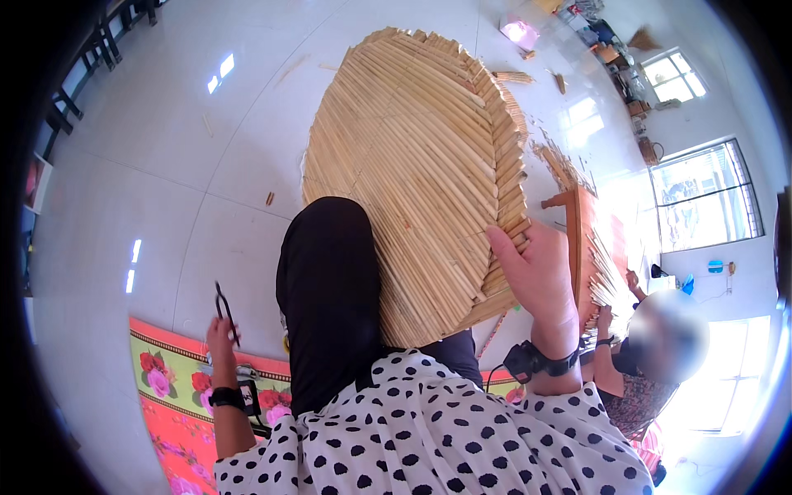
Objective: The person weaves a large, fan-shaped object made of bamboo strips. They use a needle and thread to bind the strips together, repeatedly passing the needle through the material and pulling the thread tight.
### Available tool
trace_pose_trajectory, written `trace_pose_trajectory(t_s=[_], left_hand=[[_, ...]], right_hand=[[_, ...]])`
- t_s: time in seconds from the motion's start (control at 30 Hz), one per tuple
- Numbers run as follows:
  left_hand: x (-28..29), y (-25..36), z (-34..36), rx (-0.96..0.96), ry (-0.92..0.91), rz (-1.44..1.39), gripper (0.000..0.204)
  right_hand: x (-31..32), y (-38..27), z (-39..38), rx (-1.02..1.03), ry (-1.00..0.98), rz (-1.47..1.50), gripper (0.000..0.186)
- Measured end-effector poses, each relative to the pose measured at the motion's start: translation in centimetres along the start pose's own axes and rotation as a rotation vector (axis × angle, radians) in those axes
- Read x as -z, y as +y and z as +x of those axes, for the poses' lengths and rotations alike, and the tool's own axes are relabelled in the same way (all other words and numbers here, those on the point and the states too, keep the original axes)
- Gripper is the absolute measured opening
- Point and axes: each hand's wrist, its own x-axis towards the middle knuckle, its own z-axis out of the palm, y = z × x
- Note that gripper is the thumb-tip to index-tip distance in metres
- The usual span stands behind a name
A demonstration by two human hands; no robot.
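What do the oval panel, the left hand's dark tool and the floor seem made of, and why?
Oval panel: dry plant stalks, perhaps reed or straw, matte; pale tan rods side by side.
Dark tool: probably metal, with slim dark arms; coating unclear.
Floor: likely polished tile; thin joints and bright reflections.

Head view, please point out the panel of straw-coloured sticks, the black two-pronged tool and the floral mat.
Panel of straw-coloured sticks (406, 177): head view, on the middle of its face.
Black two-pronged tool (229, 315): head view, on one prong.
Floral mat (176, 436): head view, on its red part near the left edge.
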Motion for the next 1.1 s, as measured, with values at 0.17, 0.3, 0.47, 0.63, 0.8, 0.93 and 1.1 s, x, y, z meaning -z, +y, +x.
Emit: trace_pose_trajectory(t_s=[0.17, 0.3, 0.47, 0.63, 0.8, 0.93, 1.1], left_hand=[[-9.0, 18.0, -7.3, -0.516, -0.317, -0.109, 0.036], [-17.4, 22.6, -14.6, -0.593, -0.75, -0.301, 0.041], [-21.9, 20.4, -18.3, -0.404, -0.969, -0.221, 0.011], [-24.0, 18.0, -18.8, -0.709, -0.948, -0.034, 0.017], [-25.5, 18.8, -19.6, -0.899, -0.838, 0.053, 0.015], [-26.3, 19.5, -20.0, -1.012, -0.766, 0.097, 0.013], [-27.4, 18.9, -20.3, -1.019, -0.73, 0.034, 0.015]], right_hand=[[-0.9, -0.3, -0.7, 0.031, 0.0, -0.034, 0.032], [-0.9, -0.4, -1.0, 0.013, -0.037, -0.045, 0.029], [-1.4, -0.6, -0.7, 0.034, -0.042, -0.035, 0.035], [-1.4, 0.1, -0.7, 0.044, -0.019, -0.006, 0.034], [-1.3, 0.0, -0.5, 0.04, -0.033, -0.002, 0.03], [-1.2, -0.2, -0.4, 0.04, -0.033, 0.006, 0.027], [-1.1, -0.3, -0.5, 0.027, -0.031, 0.026, 0.026]])
